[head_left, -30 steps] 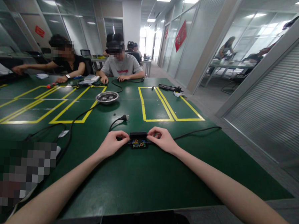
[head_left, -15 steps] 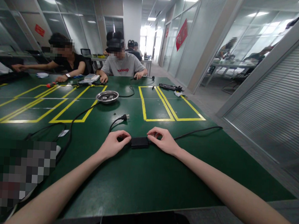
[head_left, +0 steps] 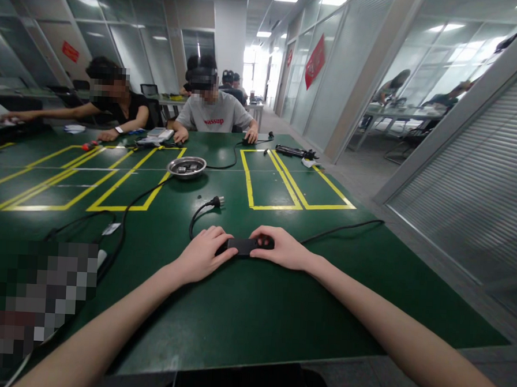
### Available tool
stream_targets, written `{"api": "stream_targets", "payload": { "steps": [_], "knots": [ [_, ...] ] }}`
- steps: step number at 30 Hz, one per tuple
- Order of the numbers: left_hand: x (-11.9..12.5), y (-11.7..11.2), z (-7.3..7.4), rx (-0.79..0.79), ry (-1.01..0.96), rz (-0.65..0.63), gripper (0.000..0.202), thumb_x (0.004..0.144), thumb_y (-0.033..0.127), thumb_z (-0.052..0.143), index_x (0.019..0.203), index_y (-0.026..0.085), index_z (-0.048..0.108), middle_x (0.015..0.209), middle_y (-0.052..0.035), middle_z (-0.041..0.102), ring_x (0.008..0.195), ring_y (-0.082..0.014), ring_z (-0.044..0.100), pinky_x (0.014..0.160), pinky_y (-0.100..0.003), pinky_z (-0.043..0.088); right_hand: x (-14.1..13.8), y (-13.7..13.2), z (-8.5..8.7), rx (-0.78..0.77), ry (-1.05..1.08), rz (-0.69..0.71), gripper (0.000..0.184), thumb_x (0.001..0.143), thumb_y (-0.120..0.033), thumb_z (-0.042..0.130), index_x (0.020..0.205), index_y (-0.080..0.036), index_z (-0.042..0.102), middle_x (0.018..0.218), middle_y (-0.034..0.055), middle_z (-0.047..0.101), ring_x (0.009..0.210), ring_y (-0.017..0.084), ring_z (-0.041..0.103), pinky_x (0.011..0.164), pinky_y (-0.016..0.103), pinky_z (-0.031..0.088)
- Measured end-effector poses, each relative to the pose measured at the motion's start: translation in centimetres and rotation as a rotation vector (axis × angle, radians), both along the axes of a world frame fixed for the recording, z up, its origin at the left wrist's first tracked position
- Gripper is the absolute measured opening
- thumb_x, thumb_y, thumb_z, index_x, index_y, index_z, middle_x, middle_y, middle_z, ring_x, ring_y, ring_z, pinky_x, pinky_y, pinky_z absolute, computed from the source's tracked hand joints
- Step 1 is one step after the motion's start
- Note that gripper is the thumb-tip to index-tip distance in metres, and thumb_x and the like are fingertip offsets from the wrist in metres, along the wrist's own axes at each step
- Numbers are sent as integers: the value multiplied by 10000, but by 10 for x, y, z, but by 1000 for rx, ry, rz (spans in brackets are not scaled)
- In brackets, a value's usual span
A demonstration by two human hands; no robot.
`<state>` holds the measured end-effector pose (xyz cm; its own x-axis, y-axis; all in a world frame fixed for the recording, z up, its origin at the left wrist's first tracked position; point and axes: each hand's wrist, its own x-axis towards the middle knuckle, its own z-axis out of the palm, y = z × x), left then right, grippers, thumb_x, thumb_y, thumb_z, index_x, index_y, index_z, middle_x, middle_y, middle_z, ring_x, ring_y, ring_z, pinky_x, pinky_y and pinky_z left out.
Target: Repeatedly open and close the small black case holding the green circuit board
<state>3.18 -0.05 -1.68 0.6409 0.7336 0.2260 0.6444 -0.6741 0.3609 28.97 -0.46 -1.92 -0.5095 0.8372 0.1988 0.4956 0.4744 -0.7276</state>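
Observation:
A small black power adapter [head_left: 242, 247] lies on the green table in front of me, its long side facing me. My left hand [head_left: 206, 251] grips its left end, thumb along the near edge and fingers behind. On its right end my right hand [head_left: 277, 247] is closed in the same way, with thumb and fingertips on the casing. Beyond my left hand a black cord curls up to a power plug [head_left: 217, 202] with bare metal prongs. Another black cable [head_left: 343, 227] runs out to the right from behind my right hand.
A steel bowl [head_left: 186, 175] holding small metal parts stands farther back. Yellow tape [head_left: 277, 207] marks rectangles on the green table [head_left: 252, 320]. A folded black tripod [head_left: 294, 152] lies at the far right. Across the table sits a person in a grey shirt [head_left: 217, 113]. Cables lie at left.
Both hands have closed in on the adapter's ends and now grip it, where before the fingertips were at its two ends. Across the table, the person's hand has shifted slightly with a cable.

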Motion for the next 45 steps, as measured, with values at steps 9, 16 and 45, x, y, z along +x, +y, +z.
{"api": "stream_targets", "payload": {
  "steps": [9, 16, 45],
  "knots": [
    [6, -6, 0, 72, 3, -47, 288, 966, 485, 632, 889, 210, 593, 833, -24, 658, 794, -226, 606, 750, -343, 440, -4, -9, 1, 177, -81, 89, 243, 799, -199, 811, 965, -190, 633, 914, 17, 625, 790, 170, 584, 698, 281, 453],
    [8, -7, 0, 114, 3, -73, 254, 1015, 429, 520, 1024, 199, 629, 979, -72, 687, 881, -248, 616, 816, -378, 466, -5, -9, 0, 305, -168, 62, 212, 844, -274, 775, 966, -204, 616, 917, 37, 640, 806, 194, 593, 711, 296, 452],
    [9, -6, -1, 189, -37, -120, 519, 932, 440, 689, 1377, 202, 566, 1269, -128, 697, 1116, -293, 663, 967, -421, 515, -10, -2, -6, 363, -155, 3, 329, 1056, -361, 476, 1037, -175, 747, 885, 96, 748, 832, 236, 652, 789, 368, 473]
  ]
}}
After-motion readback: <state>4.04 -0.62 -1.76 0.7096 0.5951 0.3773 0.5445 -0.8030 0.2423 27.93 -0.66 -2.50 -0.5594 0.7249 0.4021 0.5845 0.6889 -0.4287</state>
